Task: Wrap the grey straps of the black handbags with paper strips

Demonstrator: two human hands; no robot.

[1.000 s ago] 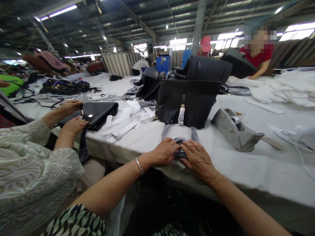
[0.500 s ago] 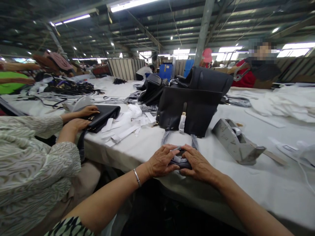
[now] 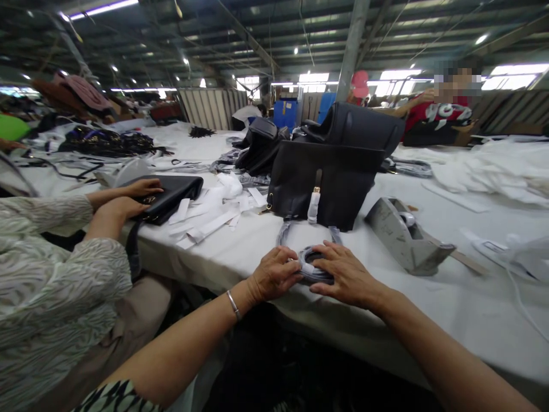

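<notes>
A grey, plastic-wrapped strap [image 3: 306, 256] lies coiled in a ring near the front edge of the table. My left hand [image 3: 277, 274] has its fingers closed on the ring's left side. My right hand [image 3: 345, 277] holds the right side, thumb on the near edge and fingers reaching over the coil, somewhat spread. Two wrapped strap ends run from the coil to a black handbag [image 3: 338, 177] standing just behind it. The bag has a small tab with a gold-coloured buckle and a white-wrapped end [image 3: 314, 206]. My fingers partly hide the coil.
A grey tape dispenser [image 3: 407, 237] stands to the right. White paper strips [image 3: 210, 220] lie left of the bag, with more black bags [image 3: 358, 129] behind. On the left, a co-worker's hands [image 3: 124, 206] rest on a black bag [image 3: 175, 194]. White sheets [image 3: 506, 177] are piled at right.
My right hand's fingers have spread and shifted right, uncovering more of the coil. My left hand still grips its left side. The view has shifted slightly; the person at back right has straightened up.
</notes>
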